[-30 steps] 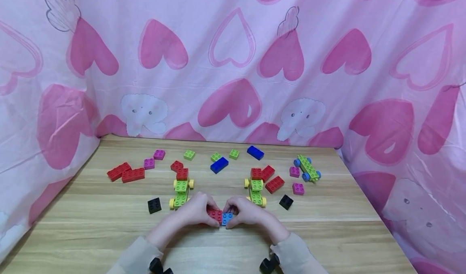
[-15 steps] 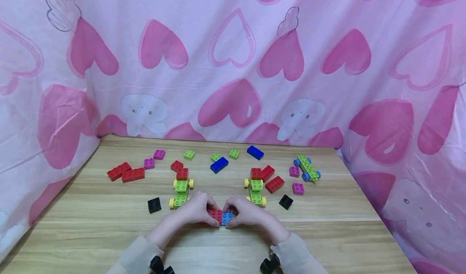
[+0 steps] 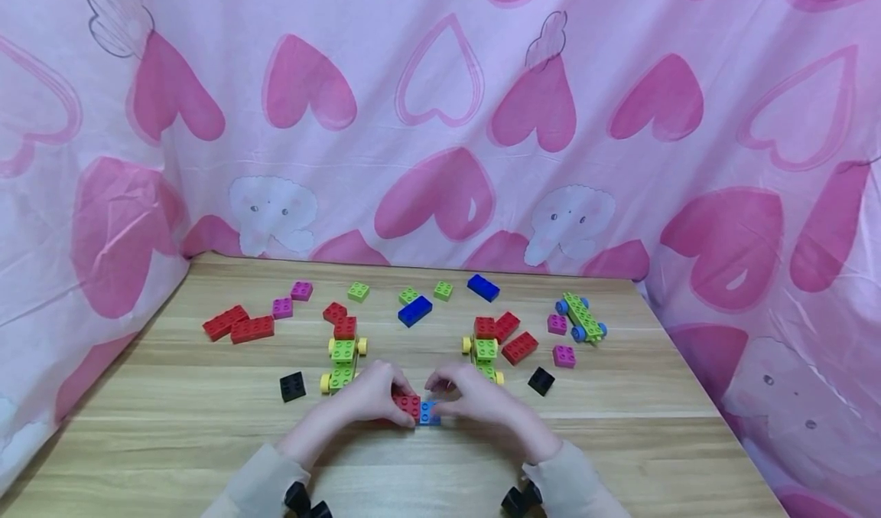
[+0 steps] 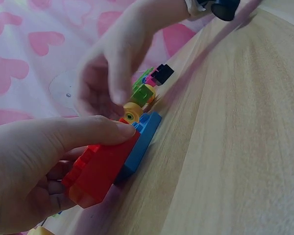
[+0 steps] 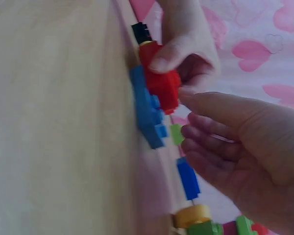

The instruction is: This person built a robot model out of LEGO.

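A red toy building brick (image 3: 411, 405) sits on a light blue brick (image 3: 427, 414) near the table's front middle, covering one end of it. My left hand (image 3: 368, 397) grips the red brick, thumb on the near side, as the left wrist view shows with its thumb across the red brick (image 4: 108, 166). My right hand (image 3: 475, 397) hovers beside the blue end, fingers loosely bent and holding nothing. In the right wrist view a gap shows between its fingers and the studs of the blue brick (image 5: 146, 107).
Beyond the hands stand two green cars with yellow wheels, left car (image 3: 342, 352) and right car (image 3: 486, 347). A blue-wheeled green car (image 3: 581, 317) is at the back right. Black bricks (image 3: 292, 387) flank them; red, pink, green and dark blue bricks (image 3: 415, 312) lie behind.
My right hand has let go of the light blue brick and moved slightly up and to the right. The left hand keeps its hold on the red brick.
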The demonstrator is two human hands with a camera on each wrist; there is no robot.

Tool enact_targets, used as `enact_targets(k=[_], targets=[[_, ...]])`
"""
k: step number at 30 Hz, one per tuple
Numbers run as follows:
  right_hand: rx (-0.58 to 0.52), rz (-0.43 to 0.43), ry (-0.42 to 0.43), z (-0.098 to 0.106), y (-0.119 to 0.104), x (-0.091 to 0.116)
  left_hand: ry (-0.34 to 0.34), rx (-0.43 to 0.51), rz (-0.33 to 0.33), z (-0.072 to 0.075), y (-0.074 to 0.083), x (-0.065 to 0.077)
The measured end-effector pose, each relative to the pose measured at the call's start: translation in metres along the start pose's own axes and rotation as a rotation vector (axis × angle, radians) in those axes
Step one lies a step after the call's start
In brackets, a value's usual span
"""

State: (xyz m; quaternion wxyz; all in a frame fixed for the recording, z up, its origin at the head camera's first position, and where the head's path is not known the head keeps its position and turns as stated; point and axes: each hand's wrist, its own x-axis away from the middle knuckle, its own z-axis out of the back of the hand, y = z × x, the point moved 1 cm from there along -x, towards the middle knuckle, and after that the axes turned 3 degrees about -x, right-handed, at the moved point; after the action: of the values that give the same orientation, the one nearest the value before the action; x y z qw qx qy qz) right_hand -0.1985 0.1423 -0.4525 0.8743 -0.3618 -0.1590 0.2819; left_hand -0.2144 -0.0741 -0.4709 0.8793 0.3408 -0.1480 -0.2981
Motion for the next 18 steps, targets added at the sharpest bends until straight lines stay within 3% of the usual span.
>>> enact_targets(k=[5,9,18], targets=[[0.005,0.076,0.182,0.021,-0.005,0.010,-0.015,0.009,0.022,0.001,0.000,0.001],[0.028,0.189,0.362,0.039,-0.003,0.018,-0.020,0.019,0.034,0.001,0.001,0.001],[0.083,0.327,0.664,0.074,0.027,0.030,-0.017,0.021,0.041,0.000,0.000,0.000]])
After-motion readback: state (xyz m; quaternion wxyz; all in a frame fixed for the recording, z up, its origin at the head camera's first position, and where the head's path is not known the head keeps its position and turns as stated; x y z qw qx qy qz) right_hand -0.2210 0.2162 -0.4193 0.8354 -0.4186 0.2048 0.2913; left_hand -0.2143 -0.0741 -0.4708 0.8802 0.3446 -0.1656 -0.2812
